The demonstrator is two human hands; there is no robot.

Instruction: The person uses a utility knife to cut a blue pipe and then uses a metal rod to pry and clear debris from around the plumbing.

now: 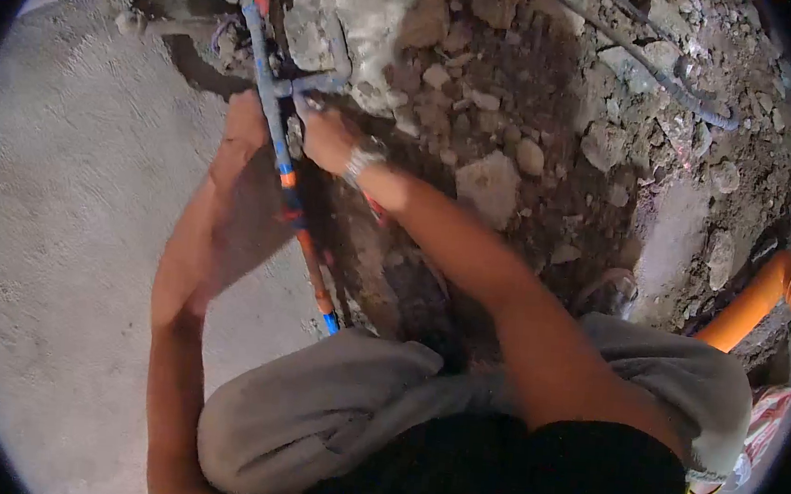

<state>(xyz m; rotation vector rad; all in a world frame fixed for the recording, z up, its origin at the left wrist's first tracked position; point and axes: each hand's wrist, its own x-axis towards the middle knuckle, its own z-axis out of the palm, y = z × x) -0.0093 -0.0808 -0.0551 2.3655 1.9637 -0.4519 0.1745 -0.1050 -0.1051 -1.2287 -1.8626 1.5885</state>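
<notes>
A long grey pipe (263,60) with a tee branch (314,84) runs down the view along the concrete edge. Its lower stretch (309,257) is orange with blue bands. My left hand (247,118) is closed against the pipe's left side just below the tee, its fingertips partly hidden by the pipe. On the other side, my right hand (326,139) is closed close under the branch, thumb toward the tee. A small greyish piece (294,137) shows beside its fingers, but I cannot tell what the hand holds. Something red (375,208) sticks out below the right wrist.
Rough concrete (74,194) spreads across the left. Broken rubble and stones (489,185) cover the right side, with a dark hose (677,93) on top. A thick orange pipe (746,302) rises at the far right. My bent knees (308,407) are close to the pipe's lower end.
</notes>
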